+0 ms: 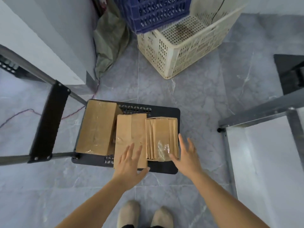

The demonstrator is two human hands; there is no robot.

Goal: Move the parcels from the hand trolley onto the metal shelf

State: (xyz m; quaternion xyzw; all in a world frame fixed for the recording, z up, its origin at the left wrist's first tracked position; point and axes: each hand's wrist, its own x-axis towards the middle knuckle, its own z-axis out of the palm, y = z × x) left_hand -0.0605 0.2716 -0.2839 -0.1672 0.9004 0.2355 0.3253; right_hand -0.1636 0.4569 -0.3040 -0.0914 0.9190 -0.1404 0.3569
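Three brown cardboard parcels lie side by side on the black hand trolley (164,111): a left parcel (97,127), a middle parcel (130,129) and a right parcel (162,134) with crinkled tape. My left hand (130,163) hovers open over the near end of the middle parcel, fingers spread. Beside the right parcel's near right corner, my right hand (185,157) is also open, thumb close to the cardboard. Neither hand grips anything. The grey metal shelf (256,111) stands at the right edge of the view.
The trolley's folded handle (49,122) reaches left. A cream plastic crate (184,46) with a blue crate (153,12) leaning on it stands behind the trolley. A grey-green sack (110,38) leans against a white block at the left. My shoes (144,216) stand on grey tiles.
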